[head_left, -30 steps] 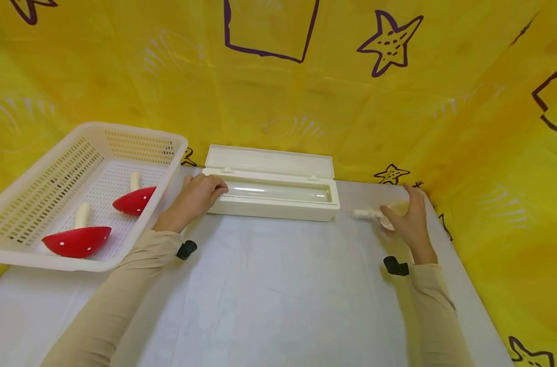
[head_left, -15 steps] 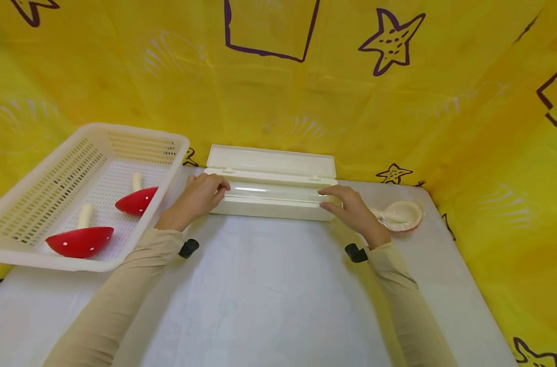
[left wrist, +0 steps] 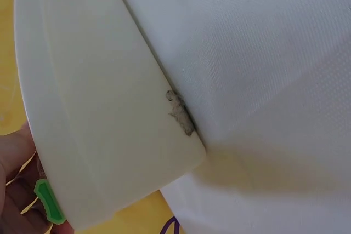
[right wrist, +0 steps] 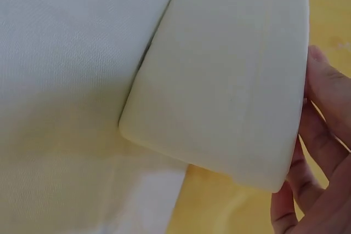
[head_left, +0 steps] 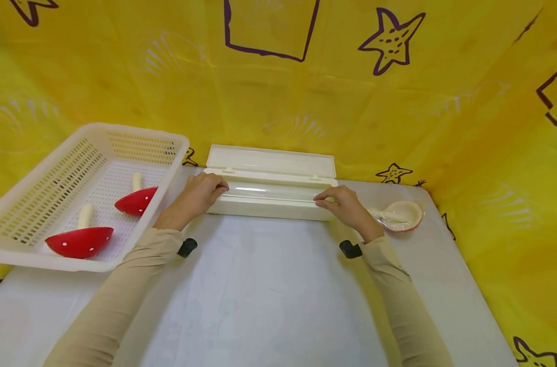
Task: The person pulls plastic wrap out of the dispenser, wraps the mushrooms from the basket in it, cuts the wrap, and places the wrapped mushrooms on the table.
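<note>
A long white cling film dispenser (head_left: pixel 274 208) sits at the back of the table with its lid (head_left: pixel 271 160) raised. Inside it lies a shiny roll of cling film (head_left: pixel 260 189). My left hand (head_left: pixel 197 198) pinches the film at the left end, over the front rim. At the right end my right hand (head_left: pixel 343 205) pinches it with thumb and forefinger. The left wrist view shows the box's front wall (left wrist: pixel 109 97), fingers partly hidden behind it and a small green piece (left wrist: pixel 49 201) beside them. In the right wrist view, fingers (right wrist: pixel 321 135) curl past the box's edge.
Left of the box stands a white plastic basket (head_left: pixel 101 265) holding two red spotted ladles (head_left: pixel 81 242) with cream handles. A similar ladle (head_left: pixel 404 215) in clear film lies right of my right hand. Yellow patterned cloth (head_left: pixel 278 92) rises behind the table.
My right hand has left the wrapped ladle, moved left to the dispenser and closed its fingertips at the film's right end. My left hand has stayed at the left end.
</note>
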`<state>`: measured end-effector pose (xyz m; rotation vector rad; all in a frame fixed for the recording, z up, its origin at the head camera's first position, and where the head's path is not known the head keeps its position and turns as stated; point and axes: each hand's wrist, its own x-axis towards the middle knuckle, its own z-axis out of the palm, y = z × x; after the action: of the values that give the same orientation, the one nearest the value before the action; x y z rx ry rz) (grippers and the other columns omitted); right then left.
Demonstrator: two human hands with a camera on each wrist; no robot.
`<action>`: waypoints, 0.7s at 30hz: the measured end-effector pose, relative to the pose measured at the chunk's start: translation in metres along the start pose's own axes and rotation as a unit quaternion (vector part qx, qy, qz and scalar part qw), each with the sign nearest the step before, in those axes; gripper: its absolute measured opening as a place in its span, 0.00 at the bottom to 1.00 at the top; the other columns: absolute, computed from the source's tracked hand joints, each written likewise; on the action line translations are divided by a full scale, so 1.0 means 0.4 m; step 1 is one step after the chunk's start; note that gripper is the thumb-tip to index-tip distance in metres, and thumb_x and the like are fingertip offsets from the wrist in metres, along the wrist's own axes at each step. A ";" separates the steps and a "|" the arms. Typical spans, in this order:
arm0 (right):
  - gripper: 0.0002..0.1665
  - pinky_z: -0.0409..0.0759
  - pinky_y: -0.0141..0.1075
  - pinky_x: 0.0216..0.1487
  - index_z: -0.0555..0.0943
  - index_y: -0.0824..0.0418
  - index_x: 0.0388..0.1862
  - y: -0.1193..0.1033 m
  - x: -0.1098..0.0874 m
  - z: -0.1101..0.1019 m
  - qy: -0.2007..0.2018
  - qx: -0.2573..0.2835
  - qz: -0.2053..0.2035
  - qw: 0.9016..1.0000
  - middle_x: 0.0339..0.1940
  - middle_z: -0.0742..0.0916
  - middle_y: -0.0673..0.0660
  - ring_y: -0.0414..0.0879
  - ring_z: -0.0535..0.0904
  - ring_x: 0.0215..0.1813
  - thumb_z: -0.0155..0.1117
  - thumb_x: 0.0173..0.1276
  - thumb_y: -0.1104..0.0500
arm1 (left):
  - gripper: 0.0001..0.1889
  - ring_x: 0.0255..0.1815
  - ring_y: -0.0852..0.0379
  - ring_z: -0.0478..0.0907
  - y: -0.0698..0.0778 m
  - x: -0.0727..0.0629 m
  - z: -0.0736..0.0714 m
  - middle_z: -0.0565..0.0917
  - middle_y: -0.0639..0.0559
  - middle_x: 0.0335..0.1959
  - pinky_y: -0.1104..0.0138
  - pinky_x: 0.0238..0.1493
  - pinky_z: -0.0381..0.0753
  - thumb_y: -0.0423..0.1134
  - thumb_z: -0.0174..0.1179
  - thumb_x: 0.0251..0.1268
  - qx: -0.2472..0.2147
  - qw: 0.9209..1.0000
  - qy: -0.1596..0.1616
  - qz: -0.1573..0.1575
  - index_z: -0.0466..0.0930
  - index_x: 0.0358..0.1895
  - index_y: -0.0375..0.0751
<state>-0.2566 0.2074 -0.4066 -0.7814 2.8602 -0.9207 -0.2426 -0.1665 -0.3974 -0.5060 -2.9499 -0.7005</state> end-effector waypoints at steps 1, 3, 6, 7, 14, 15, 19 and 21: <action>0.11 0.70 0.58 0.62 0.88 0.63 0.46 0.001 0.002 0.000 0.003 0.003 -0.006 1.000 0.47 0.90 0.61 0.59 0.81 0.52 0.66 0.69 0.60 | 0.07 0.47 0.40 0.79 0.000 0.001 0.001 0.87 0.41 0.42 0.49 0.46 0.66 0.32 0.59 0.69 0.003 1.000 0.001 0.001 0.85 0.44 0.35; 0.11 0.76 0.53 0.58 0.88 0.67 0.44 0.004 0.007 0.001 0.011 0.009 -0.017 1.000 0.45 0.90 0.62 0.58 0.83 0.47 0.66 0.68 0.62 | 0.07 0.46 0.40 0.79 0.001 0.002 0.002 0.87 0.41 0.40 0.49 0.45 0.67 0.33 0.59 0.70 0.008 1.000 0.002 0.003 0.85 0.43 0.35; 0.10 0.80 0.50 0.53 0.87 0.70 0.43 0.007 0.011 0.005 0.024 0.015 -0.027 0.999 0.42 0.90 0.64 0.57 0.84 0.44 0.65 0.68 0.64 | 0.07 0.46 0.40 0.79 0.001 0.003 0.006 0.86 0.41 0.40 0.49 0.45 0.68 0.34 0.58 0.71 0.014 1.000 0.003 0.006 0.84 0.43 0.35; 0.11 0.79 0.50 0.54 0.87 0.70 0.42 0.007 0.011 0.007 0.029 0.016 -0.026 0.999 0.42 0.90 0.64 0.57 0.84 0.46 0.65 0.68 0.63 | 0.07 0.47 0.40 0.79 0.001 0.003 0.008 0.86 0.41 0.40 0.49 0.46 0.68 0.34 0.58 0.71 0.014 1.000 0.004 0.006 0.83 0.43 0.34; 0.11 0.75 0.52 0.58 0.84 0.70 0.44 0.007 0.006 0.028 0.064 -0.003 -0.022 0.998 0.42 0.89 0.65 0.60 0.81 0.48 0.61 0.72 0.62 | 0.07 0.46 0.39 0.80 -0.003 -0.002 0.024 0.84 0.39 0.40 0.49 0.46 0.69 0.33 0.55 0.73 0.006 1.000 0.027 0.011 0.80 0.42 0.33; 0.11 0.75 0.52 0.57 0.84 0.71 0.44 0.005 0.005 0.029 0.070 -0.005 -0.019 0.997 0.42 0.88 0.66 0.60 0.81 0.48 0.60 0.72 0.63 | 0.07 0.47 0.38 0.80 -0.004 -0.002 0.026 0.84 0.38 0.40 0.48 0.46 0.69 0.33 0.55 0.73 0.006 0.999 0.031 0.011 0.80 0.43 0.33; 0.11 0.78 0.47 0.47 0.82 0.70 0.45 -0.006 0.001 0.025 0.096 0.015 0.009 0.995 0.41 0.87 0.65 0.56 0.80 0.41 0.59 0.74 0.62 | 0.06 0.49 0.36 0.79 -0.006 -0.004 0.029 0.82 0.36 0.43 0.45 0.48 0.71 0.32 0.53 0.74 -0.002 0.998 0.054 0.011 0.78 0.44 0.33; 0.12 0.76 0.42 0.42 0.82 0.70 0.45 -0.009 0.001 0.022 0.108 0.029 0.022 0.993 0.40 0.87 0.65 0.54 0.77 0.38 0.58 0.74 0.61 | 0.06 0.49 0.35 0.78 -0.006 -0.003 0.029 0.82 0.36 0.43 0.44 0.50 0.71 0.32 0.53 0.74 -0.005 0.998 0.068 0.016 0.78 0.44 0.33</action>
<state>-0.2539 0.1998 -0.4119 -0.6469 3.0020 -1.1422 -0.2422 -0.1638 -0.4088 -0.4854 -2.8079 -0.7176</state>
